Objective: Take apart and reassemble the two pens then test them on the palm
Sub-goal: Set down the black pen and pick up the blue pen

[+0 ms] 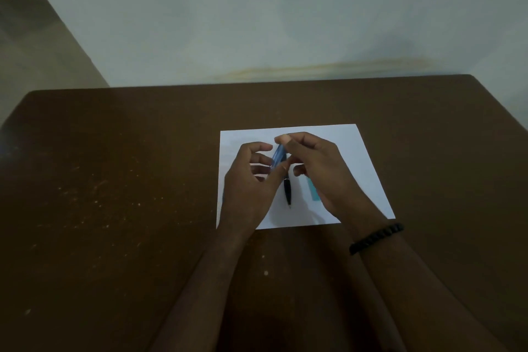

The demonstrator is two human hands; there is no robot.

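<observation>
Head view: both hands work over a white sheet of paper (337, 137) laid on a brown table (114, 194). The right hand (323, 168) pinches the top end of a translucent blue pen (277, 155) between thumb and forefinger, and the left hand (251, 180) has its thumb against the lower part of that pen while its other fingers curl loosely open beside it; how firmly the left hand grips cannot be told, since the pen is blurred. The blue pen is held just above the paper, tilted nearly upright. A black pen (287, 190) lies flat on the sheet between the two hands, tip toward the person, seemingly whole. A pale teal piece (312, 188) lies on the paper partly under the right hand; it may be a cap or barrel part, though that is unclear. A dark beaded bracelet (377, 237) sits on the right wrist. Judging by this, the step in hand is work on the blue pen, either pulling it apart or refitting it; which one cannot be told. The next move would need a steady hold on the lower barrel while the right hand twists or pulls along the pen's axis, keeping small parts over the paper.
</observation>
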